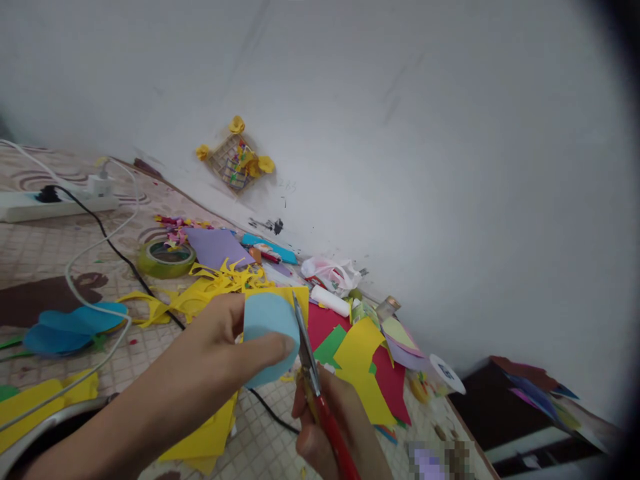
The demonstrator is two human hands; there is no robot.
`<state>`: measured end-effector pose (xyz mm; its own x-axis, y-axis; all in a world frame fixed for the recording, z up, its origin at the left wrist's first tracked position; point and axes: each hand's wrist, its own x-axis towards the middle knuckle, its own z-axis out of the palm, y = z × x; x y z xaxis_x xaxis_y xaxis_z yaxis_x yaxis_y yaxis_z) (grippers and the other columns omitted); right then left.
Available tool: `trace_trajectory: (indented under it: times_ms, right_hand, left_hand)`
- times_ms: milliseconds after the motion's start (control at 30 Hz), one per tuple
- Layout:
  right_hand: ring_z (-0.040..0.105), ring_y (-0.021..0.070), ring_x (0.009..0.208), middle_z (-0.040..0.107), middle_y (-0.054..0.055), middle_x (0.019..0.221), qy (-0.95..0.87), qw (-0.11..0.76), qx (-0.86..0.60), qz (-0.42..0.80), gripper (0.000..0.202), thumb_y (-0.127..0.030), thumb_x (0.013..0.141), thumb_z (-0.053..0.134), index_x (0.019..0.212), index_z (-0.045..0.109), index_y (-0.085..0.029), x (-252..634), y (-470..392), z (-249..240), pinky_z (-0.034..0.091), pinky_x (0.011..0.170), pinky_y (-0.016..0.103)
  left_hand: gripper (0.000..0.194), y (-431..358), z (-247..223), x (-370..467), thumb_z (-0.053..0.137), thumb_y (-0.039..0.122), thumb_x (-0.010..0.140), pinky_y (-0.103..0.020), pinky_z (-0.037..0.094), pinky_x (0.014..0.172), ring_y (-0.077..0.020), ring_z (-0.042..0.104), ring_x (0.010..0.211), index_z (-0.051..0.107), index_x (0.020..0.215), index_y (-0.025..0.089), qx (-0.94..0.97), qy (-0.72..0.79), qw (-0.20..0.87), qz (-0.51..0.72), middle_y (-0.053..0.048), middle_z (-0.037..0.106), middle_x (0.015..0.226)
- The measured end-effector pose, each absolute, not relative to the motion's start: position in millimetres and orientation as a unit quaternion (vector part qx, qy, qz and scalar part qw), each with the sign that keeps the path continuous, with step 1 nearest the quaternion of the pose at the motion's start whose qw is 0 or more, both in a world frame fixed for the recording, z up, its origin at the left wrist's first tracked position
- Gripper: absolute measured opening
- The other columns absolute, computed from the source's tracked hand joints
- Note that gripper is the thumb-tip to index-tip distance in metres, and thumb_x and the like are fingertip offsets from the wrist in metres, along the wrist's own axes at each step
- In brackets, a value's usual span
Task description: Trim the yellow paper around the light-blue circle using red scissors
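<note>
My left hand (225, 347) is closed on a light blue rounded paper piece (267, 317), thumb across its front. A yellow paper sheet (303, 295) lies directly behind the blue piece in the same grip, its top edge and right corner showing. My right hand (345, 413) grips scissors (307, 353) with a red handle. Their blades point upward along the right edge of the blue piece, over the yellow sheet. Whether the blades are cutting into the paper, I cannot tell. Below my left hand lie more yellow sheets (200, 437).
Yellow paper offcuts (210, 290), a tape roll (167, 259) and blue paper petals (65, 328) lie on the table at left. A power strip (55, 202) trails cables across it. At right are red paper (393, 387) and a lidded plastic tub (440, 380). A wall stands behind.
</note>
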<state>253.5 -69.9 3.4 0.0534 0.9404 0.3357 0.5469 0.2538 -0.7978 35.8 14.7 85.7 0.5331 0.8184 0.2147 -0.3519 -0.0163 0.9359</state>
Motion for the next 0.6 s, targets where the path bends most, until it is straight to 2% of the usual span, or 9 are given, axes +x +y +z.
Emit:
trace_trajectory:
  times_ms: [133, 300, 400, 467, 500, 533, 600]
  right_hand:
    - [0.055, 0.0176, 0.054, 0.066, 0.000, 0.069, -0.654, 0.435, -0.575, 0.230, 0.064, -0.086, 0.081, 0.067, 0.103, 0.073, -0.026, 257, -68, 4, 0.045, 0.053, 0.030]
    - [0.052, 0.0169, 0.055, 0.063, 0.000, 0.068, -0.651, 0.407, -0.579, 0.274, 0.067, -0.090, 0.075, 0.068, 0.092, 0.071, -0.025, 257, -63, 18, 0.041, 0.052, 0.028]
    - [0.057, 0.0189, 0.063, 0.066, 0.002, 0.074, -0.653, 0.349, -0.580, 0.340, 0.076, -0.092, 0.062, 0.076, 0.094, 0.073, -0.024, 266, -61, 36, 0.041, 0.055, 0.027]
    - [0.060, 0.0191, 0.066, 0.069, 0.003, 0.077, -0.639, 0.323, -0.581, 0.387, 0.077, -0.083, 0.050, 0.090, 0.095, 0.075, -0.022, 278, -60, 45, 0.043, 0.059, 0.027]
    - [0.059, 0.0176, 0.062, 0.069, 0.002, 0.075, -0.633, 0.356, -0.562, 0.395, 0.076, -0.078, 0.046, 0.095, 0.091, 0.076, -0.020, 285, -61, 47, 0.043, 0.058, 0.026]
    - [0.058, 0.0160, 0.060, 0.069, 0.002, 0.074, -0.626, 0.406, -0.538, 0.392, 0.072, -0.075, 0.048, 0.097, 0.090, 0.077, -0.019, 290, -61, 49, 0.042, 0.057, 0.025]
    - [0.055, 0.0142, 0.059, 0.067, -0.001, 0.072, -0.617, 0.479, -0.497, 0.378, 0.058, -0.069, 0.062, 0.095, 0.087, 0.074, -0.021, 293, -61, 50, 0.040, 0.055, 0.024]
  left_hand:
    - [0.020, 15, 86, 37, 0.063, 0.026, 0.078, -0.020, 0.033, 0.051, -0.0099, 0.039, 0.056, 0.054, 0.061, 0.021, 0.559, 0.227, 0.668, 0.436, 0.007, 0.048, 0.060]
    - [0.014, 19, 87, 36, 0.066, 0.025, 0.074, -0.020, 0.035, 0.051, -0.0108, 0.042, 0.056, 0.061, 0.062, 0.020, 0.562, 0.229, 0.668, 0.431, 0.006, 0.053, 0.060]
    - [0.012, 21, 85, 32, 0.069, 0.025, 0.075, -0.020, 0.037, 0.052, -0.0112, 0.045, 0.056, 0.068, 0.064, 0.020, 0.576, 0.214, 0.662, 0.428, 0.006, 0.057, 0.060]
    - [0.010, 22, 82, 30, 0.072, 0.026, 0.076, -0.020, 0.038, 0.053, -0.0116, 0.048, 0.058, 0.073, 0.068, 0.021, 0.579, 0.213, 0.653, 0.438, 0.005, 0.063, 0.064]
    - [0.010, 22, 80, 29, 0.073, 0.028, 0.077, -0.019, 0.039, 0.053, -0.0117, 0.049, 0.058, 0.074, 0.069, 0.021, 0.579, 0.224, 0.645, 0.446, 0.005, 0.064, 0.065]
    - [0.012, 22, 78, 29, 0.074, 0.030, 0.078, -0.019, 0.039, 0.053, -0.0118, 0.050, 0.058, 0.074, 0.069, 0.021, 0.583, 0.237, 0.635, 0.448, 0.005, 0.064, 0.064]
    - [0.019, 20, 75, 33, 0.074, 0.032, 0.080, -0.019, 0.039, 0.051, -0.0115, 0.049, 0.055, 0.072, 0.064, 0.021, 0.606, 0.252, 0.612, 0.441, 0.006, 0.060, 0.059]
